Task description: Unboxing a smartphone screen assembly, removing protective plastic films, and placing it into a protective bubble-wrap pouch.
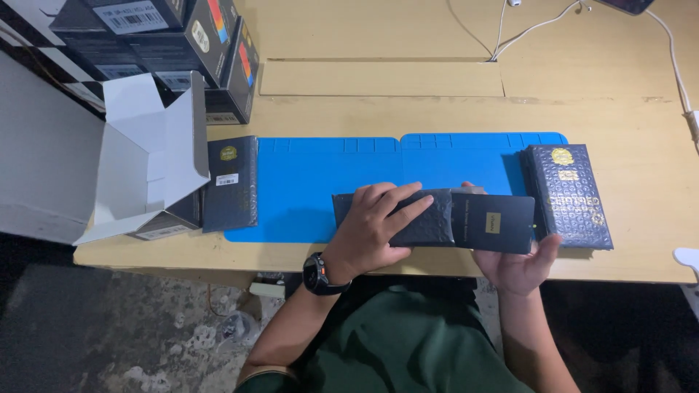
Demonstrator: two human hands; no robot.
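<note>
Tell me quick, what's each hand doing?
Left hand: fingers flat on the dark bubble pouch, pressing it.
Right hand: holding the flat black box from below.

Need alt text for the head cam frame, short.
A person's left hand presses a dark bubble pouch on a blue mat while the right hand holds a flat dark box at its open end. More dark pouches lie alongside.

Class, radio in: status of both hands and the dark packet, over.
Left hand flat on dark padded pouch. Right hand holds dark flat box at pouch mouth. Nothing between them.
</note>
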